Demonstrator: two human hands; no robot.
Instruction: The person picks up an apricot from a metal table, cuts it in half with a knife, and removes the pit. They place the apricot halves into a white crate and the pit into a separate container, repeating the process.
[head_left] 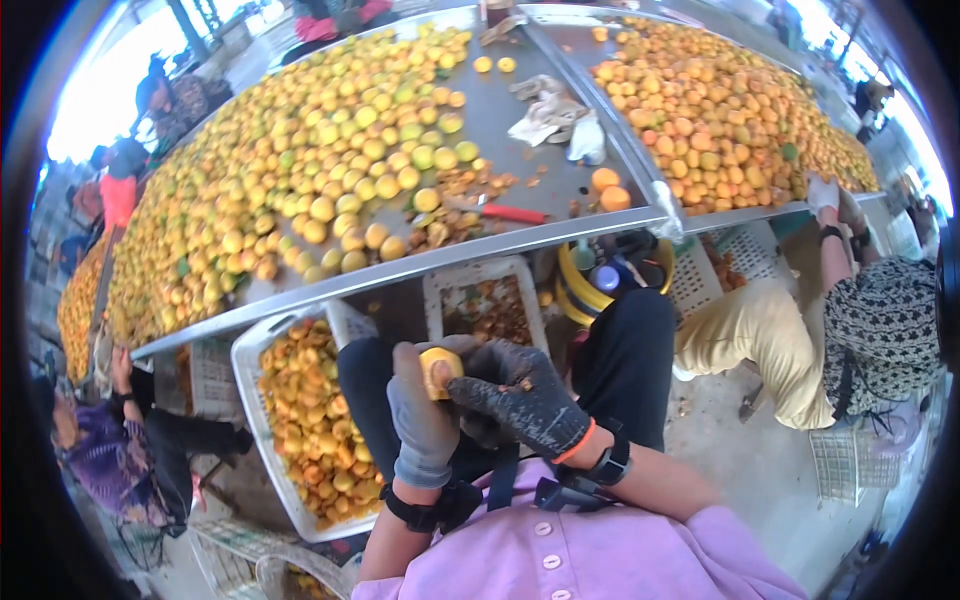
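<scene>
One yellow fruit (438, 368) is held in the middle, between the left hand (422, 430) and the right hand (525, 393), both in gloves. The fingers of both hands are bent in close around it, and nothing else is gripped. A brown patch is shown on the fruit, but whether it is cut open cannot be told.

The work seems to be only partly done. From the fruit, a white crate (350, 322) is seen at 8 o'clock, filled with orange pieces (310, 420) that look finished. Brown scraps (500, 315) are kept in a small white basket (455, 298) at 1 o'clock. Much more seems to be left: a huge heap of whole fruit (340, 150) is spread on the metal desk (492, 110) at 11 o'clock.

No brand, label or word can be read, not even on the yellow bucket (577, 300) at 2 o'clock.
</scene>
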